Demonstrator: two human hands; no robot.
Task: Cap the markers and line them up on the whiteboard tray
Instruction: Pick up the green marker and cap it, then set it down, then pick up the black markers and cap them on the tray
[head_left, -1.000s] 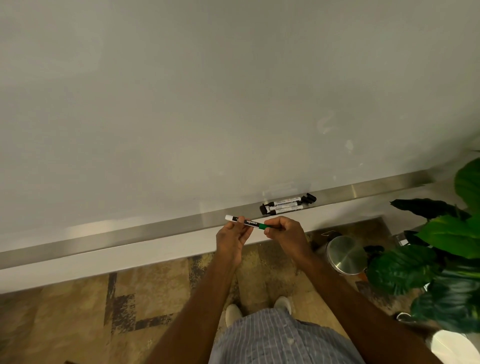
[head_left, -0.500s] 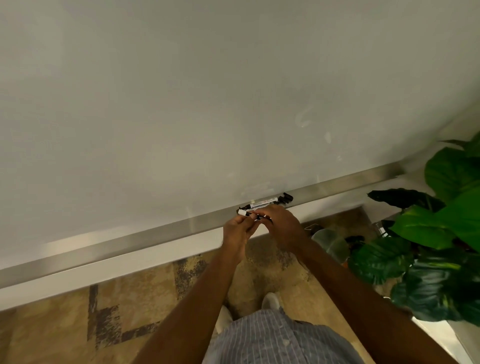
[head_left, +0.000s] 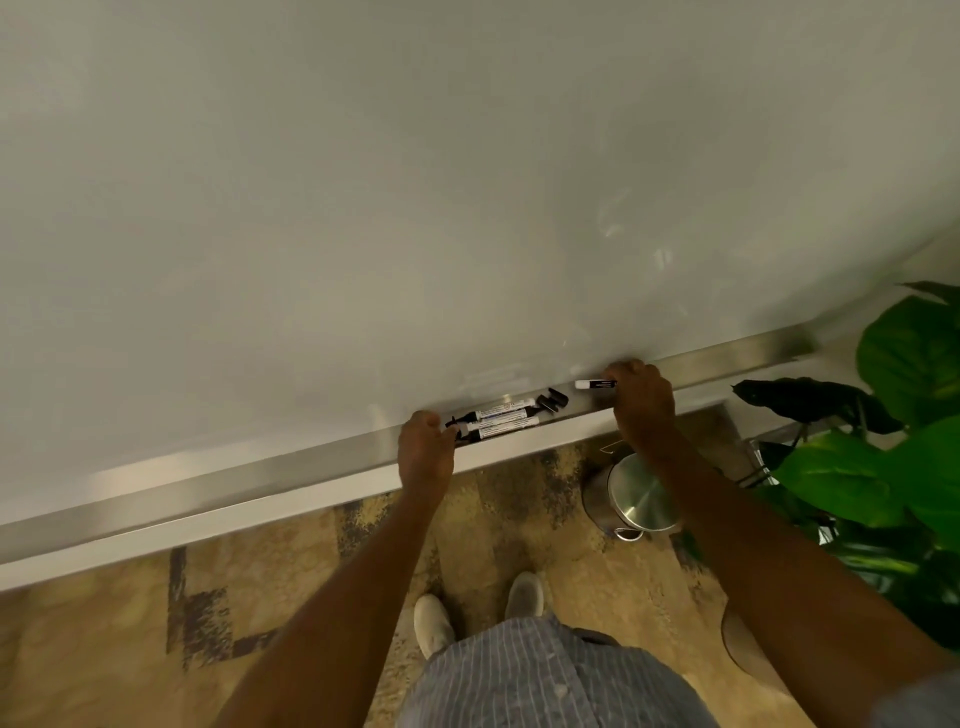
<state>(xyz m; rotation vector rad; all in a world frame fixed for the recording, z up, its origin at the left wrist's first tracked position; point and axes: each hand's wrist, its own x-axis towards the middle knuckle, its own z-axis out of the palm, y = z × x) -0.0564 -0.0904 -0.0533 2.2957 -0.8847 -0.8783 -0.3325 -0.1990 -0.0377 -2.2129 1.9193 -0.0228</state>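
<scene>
Right grip (head_left: 640, 399) pinches marker (head_left: 596, 384), now moved apart; left grip (head_left: 427, 447) pinches tray markers (head_left: 497, 421).

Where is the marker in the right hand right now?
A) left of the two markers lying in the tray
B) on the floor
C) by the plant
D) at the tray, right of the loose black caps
D: the right hand holds the marker at the tray, right of the loose caps.

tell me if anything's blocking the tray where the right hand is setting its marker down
Nothing visible does. The right hand holds its marker over a bare stretch of tray; the loose caps lie to its left.
</scene>
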